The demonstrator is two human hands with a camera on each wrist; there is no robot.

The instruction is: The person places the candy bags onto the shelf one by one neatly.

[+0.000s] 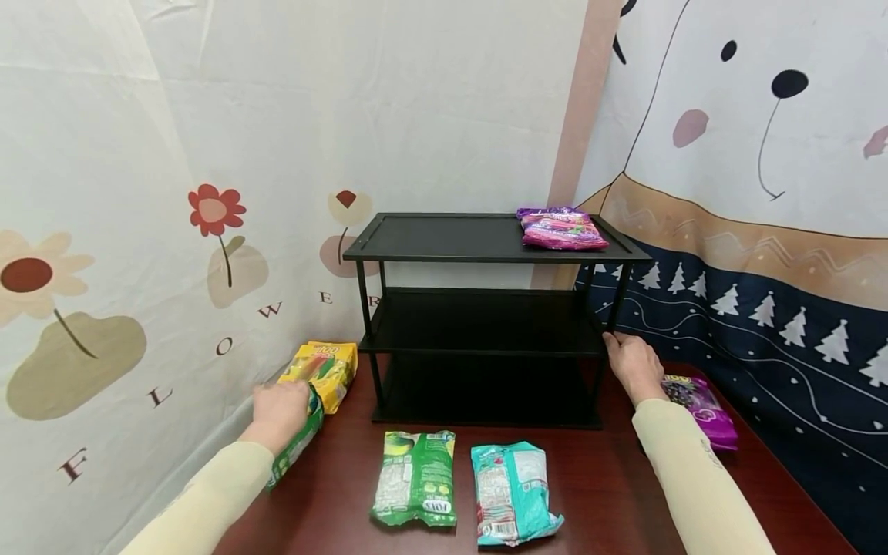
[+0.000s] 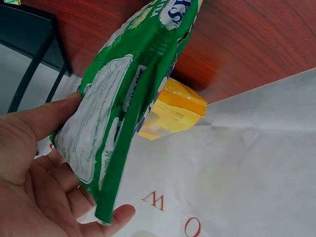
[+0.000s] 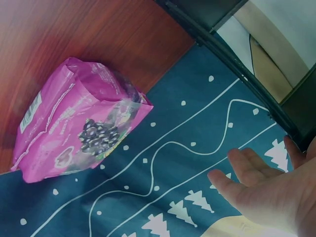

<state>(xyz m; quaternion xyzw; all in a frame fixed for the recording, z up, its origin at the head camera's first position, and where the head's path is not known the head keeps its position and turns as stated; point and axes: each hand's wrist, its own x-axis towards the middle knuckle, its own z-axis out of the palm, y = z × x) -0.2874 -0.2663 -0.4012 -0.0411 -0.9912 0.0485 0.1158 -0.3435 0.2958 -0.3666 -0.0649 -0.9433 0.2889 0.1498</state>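
Thumb and fingers of my left hand (image 1: 280, 412) pinch a green candy bag (image 2: 113, 108), which tilts beside the yellow candy bag (image 1: 327, 366) at the left of the table. A three-tier black shelf rack (image 1: 444, 237) stands at the centre back. My right hand (image 1: 634, 366) is at the rack's right side, by the middle tier, its fingers loosely extended and a fingertip right at the black frame in the right wrist view. Close to that hand, a purple candy bag (image 3: 64, 131) printed with dark berries lies on the table. On the top tier lies a pink-purple candy bag (image 1: 563, 231).
In front of the rack, another green candy bag (image 1: 416, 479) and a turquoise candy bag (image 1: 513, 493) lie flat on the dark red table (image 1: 333, 509). Printed cloth (image 1: 444, 100) hangs behind and along both sides, close to the table's edges.
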